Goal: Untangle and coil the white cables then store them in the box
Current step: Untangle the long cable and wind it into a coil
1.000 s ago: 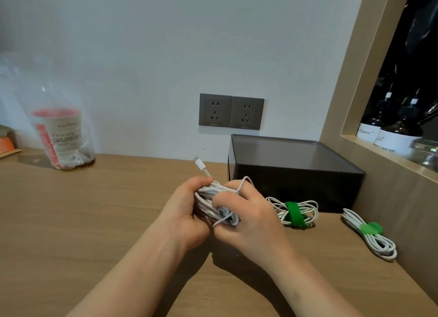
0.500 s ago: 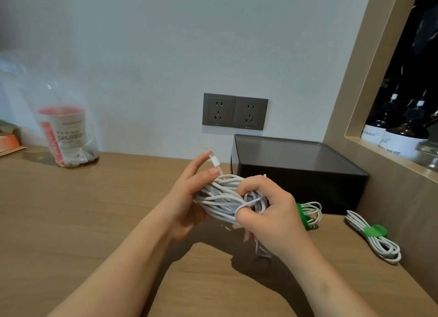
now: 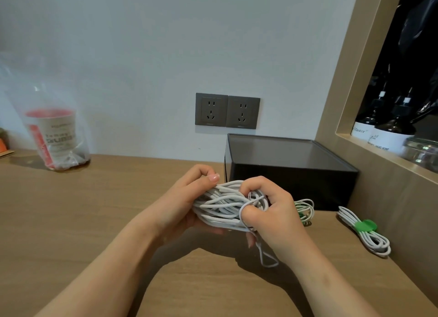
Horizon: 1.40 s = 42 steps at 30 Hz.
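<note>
**Both hands are working a white tangle in front of the box**

The person is holding the white cable bundle (image 3: 220,207) in the air just above the bench (image 3: 94,222), directly in front of the black box (image 3: 291,174). The left hand (image 3: 187,198) is cupping the bundle from beneath, with its fingers curling over the far edge. It seems to be serving as a cradle so the loops are not spilling apart. The right hand (image 3: 272,212) is gripping the bundle's right end with bent fingers, and one strand is wrapping across its thumb. A loose loop (image 3: 267,259) is hanging below it toward the bench. That hand is probably picking out a single strand to free it from the rest.

Two finished coils are lying nearby. One coiled cable (image 3: 365,231), bound with a green tie, is resting on the bench to the right of the box. A second coil (image 3: 305,207) is showing partly behind the right hand, touching or just beside the box front. Neither coil is lying in the box yet, and its top appears to be closed.

Judging by this, the untangling is under way, while the coiling of this bundle and all the storing are waiting.
</note>
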{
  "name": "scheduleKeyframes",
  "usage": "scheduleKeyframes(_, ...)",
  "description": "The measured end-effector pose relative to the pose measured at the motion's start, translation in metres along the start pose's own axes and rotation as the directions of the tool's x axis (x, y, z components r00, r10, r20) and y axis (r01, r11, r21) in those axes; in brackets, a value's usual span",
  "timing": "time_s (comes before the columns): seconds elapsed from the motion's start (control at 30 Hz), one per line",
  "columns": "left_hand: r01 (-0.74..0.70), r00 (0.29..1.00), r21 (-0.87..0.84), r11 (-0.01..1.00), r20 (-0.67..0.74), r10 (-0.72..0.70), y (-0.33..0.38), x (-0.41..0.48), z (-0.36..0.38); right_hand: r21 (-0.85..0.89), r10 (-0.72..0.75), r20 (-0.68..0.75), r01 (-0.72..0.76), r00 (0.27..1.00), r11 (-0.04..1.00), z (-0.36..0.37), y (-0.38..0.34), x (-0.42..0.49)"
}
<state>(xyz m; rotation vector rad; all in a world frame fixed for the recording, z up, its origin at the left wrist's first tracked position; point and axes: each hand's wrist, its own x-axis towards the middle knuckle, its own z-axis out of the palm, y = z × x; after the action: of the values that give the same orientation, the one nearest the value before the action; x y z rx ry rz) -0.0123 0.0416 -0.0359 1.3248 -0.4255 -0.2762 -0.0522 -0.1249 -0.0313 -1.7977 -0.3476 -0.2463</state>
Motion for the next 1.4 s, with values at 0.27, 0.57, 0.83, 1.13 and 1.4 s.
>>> scheduleKeyframes(0.27, -0.042, 0.962, 0.028, 0.999, -0.269, 0.048, -0.001, 0.005, 0.011, 0.026, -0.011, 0.044, 0.010, 0.999, 1.000, 0.001, -0.001, 0.001)
scheduleKeyframes(0.57, -0.052, 0.844, -0.042, 0.998, -0.535, 0.021, -0.002, 0.011, 0.007, 0.071, 0.166, -0.112, -0.158, 0.980, 0.985, -0.008, 0.008, 0.016)
scheduleKeyframes(0.83, -0.050, 0.765, -0.114, 0.992, -0.643, -0.035, -0.005, 0.015, 0.008, -0.039, 0.185, -0.259, -0.202, 0.948, 0.979, -0.002, 0.020, 0.018)
scheduleKeyframes(1.13, -0.118, 0.696, -0.271, 0.955, -0.709, -0.115, -0.009, 0.016, 0.016, 0.051, 0.120, -0.469, -0.109, 0.875, 0.993, 0.001, 0.018, 0.020)
scheduleKeyframes(1.4, -0.069, 0.696, -0.245, 0.967, -0.706, -0.130, -0.016, 0.019, 0.012, 0.109, 0.344, -0.329, -0.326, 0.880, 0.939, 0.003, 0.025, 0.021)
